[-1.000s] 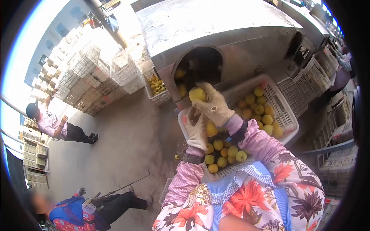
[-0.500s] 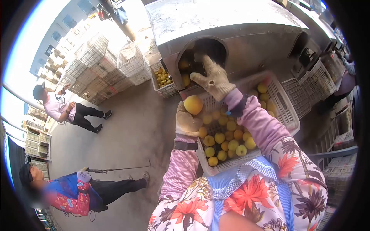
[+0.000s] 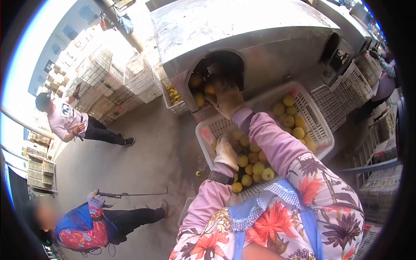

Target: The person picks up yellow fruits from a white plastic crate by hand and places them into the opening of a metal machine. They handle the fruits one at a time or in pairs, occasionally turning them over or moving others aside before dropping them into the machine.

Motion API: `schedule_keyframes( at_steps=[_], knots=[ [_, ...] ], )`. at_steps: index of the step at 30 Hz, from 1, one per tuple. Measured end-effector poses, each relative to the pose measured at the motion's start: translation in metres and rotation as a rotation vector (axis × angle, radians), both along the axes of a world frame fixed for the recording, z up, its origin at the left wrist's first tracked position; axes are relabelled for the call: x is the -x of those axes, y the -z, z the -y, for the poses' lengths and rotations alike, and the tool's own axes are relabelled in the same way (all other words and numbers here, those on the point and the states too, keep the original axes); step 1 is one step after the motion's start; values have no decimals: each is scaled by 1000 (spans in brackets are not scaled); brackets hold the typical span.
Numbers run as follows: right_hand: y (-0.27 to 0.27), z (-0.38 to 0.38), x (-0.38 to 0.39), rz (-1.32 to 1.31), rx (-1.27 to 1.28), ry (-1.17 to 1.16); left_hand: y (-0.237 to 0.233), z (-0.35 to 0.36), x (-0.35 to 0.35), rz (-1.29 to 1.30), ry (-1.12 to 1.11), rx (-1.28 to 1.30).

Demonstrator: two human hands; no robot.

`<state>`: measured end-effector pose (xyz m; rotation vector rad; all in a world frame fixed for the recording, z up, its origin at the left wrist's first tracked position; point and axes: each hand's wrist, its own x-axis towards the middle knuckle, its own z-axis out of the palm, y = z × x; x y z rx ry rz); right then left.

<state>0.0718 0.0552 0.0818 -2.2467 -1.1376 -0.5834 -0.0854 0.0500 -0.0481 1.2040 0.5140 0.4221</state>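
Note:
My right hand [image 3: 229, 102], in a worn work glove, reaches into the dark round opening [image 3: 225, 65] of a metal machine. An orange-yellow peach [image 3: 209, 89] sits at its fingers, which look closed around it, though shadow dims them. More yellow fruit [image 3: 198, 99] lies just inside the opening. Lower down, my gloved left hand [image 3: 226, 152] reaches into the near-left part of a white plastic crate [image 3: 323, 136], over the yellow peaches [image 3: 258, 168]. Its fingertips are hard to make out, so whether it grips a peach does not show.
Another crate of yellow fruit [image 3: 174, 95] stands left of the machine [image 3: 264, 56]. Stacked crates [image 3: 95, 71] rise behind. Two people stand at left, one holding a long hooked rod [image 3: 138, 194]. A small yellow fruit [image 3: 198, 173] lies on the floor. More crates [image 3: 359, 89] stand at right.
My left hand has dropped from beside the opening into the crate, and the peach it held is out of it. My right hand has moved deeper into the opening, with an orange-yellow peach at its fingers.

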Motion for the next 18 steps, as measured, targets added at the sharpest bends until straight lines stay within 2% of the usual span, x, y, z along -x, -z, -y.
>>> schedule_keyframes(
  at_steps=[2,3,6,8,9,11,13,14,15,17,18],
  knots=[
    [-3,-7,-7,-15,5,18,16,14,-4,-35,-25,-110],
    [-4,-8,-7,-28,11,28,2,16,-3,-77,-1,-2],
    [-19,-28,-15,146,-52,125,-34,22,0,-221,-1,359],
    [-50,-34,-30,-118,221,-30,-31,37,-3,-307,-48,369],
    [-60,-42,-51,-232,294,-100,-25,49,-2,-346,-58,239],
    [-102,-16,-44,-596,342,-130,-26,68,3,-535,-44,142],
    [-109,26,-29,-590,265,-122,-51,68,-7,-804,1,195],
    [-70,47,-28,-718,-3,-327,-42,67,-10,-996,184,-146],
    [-18,67,-31,-828,-282,-535,-20,60,-12,-1081,269,-260],
    [57,119,-26,-729,34,-420,29,44,-9,-1209,384,-501],
    [58,137,-13,-771,248,-352,47,38,-4,-1257,412,-621]
  ],
)
